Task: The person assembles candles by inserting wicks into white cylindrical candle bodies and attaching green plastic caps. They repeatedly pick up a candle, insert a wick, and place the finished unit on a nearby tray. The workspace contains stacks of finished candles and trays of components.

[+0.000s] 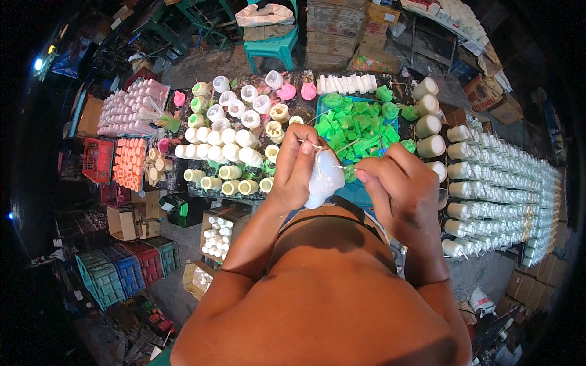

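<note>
My left hand is closed around a translucent white, cup-shaped piece, which hangs tilted in front of my body. A pale string shows at its thumb and fingertips. On the other side, my right hand is closed in a pinch on the end of a thin white string beside the piece. Behind both hands lies a blue tray heaped with green wax-like chunks. Whether the two string ends belong to one string I cannot tell.
Rows of cream cylinders and translucent cups stand left on the table. Large cream cylinders and long rows of white wrapped cylinders stand right. Orange pieces, a red crate and a teal chair lie farther out.
</note>
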`<state>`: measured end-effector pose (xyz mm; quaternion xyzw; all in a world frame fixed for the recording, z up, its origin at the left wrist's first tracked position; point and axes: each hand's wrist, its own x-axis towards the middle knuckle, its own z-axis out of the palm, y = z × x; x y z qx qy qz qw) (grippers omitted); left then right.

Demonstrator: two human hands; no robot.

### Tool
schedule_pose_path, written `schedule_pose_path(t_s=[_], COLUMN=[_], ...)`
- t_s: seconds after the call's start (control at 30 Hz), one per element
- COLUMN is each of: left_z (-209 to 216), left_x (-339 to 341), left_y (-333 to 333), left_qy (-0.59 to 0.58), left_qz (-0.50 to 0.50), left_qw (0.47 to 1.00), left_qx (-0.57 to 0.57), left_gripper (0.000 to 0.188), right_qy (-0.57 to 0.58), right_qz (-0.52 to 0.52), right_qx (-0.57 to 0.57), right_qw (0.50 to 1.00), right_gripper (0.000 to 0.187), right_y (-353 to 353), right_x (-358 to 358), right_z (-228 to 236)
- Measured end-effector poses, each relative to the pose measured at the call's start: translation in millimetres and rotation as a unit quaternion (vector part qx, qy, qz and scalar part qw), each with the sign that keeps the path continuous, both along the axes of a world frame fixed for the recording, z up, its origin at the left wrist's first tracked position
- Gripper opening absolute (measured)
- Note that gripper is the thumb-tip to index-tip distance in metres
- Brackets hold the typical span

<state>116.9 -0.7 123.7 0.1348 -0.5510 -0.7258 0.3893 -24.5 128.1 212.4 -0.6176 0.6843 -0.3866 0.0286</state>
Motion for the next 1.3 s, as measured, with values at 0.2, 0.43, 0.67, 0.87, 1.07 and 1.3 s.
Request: schedule_pose_path(t_s=[0.2,0.43,0.67,0.87,1.07,1.3], left_z=[4,0,-32,-59,-68,-83], left_x=[-3,-11,-31,-36,17,-1], left_y=[2,-7,-29,-55,-101,-67], left_qy=[0.043,0.005,-0.135,0.006,-0.091,-0.119], left_qz=[0.028,0.049,0.069,0.064,0.115,0.096], left_qw=[0.999,0.999,0.984,0.998,0.984,0.987], left_qx=[0.009,-0.020,-0.091,0.000,-0.104,0.048], left_gripper=[0.023,0.021,0.025,0.016,0.027,0.024], right_qy=[-0.012,-0.202,-0.191,-0.189,-0.157,-0.175], right_qz=[0.008,0.027,-0.025,-0.018,-0.107,-0.093], right_qx=[-0.019,0.031,0.003,-0.005,-0.065,-0.153], right_qw=[1.000,0.978,0.981,0.982,0.980,0.968], right_gripper=[0.012,0.022,0.063,0.052,0.055,0.054], right_y=[5,-13,-51,-59,-50,-59], right_x=[2,-5,-6,-24,-35,-18], right_z=[7,-25,-83,-86,-91,-109])
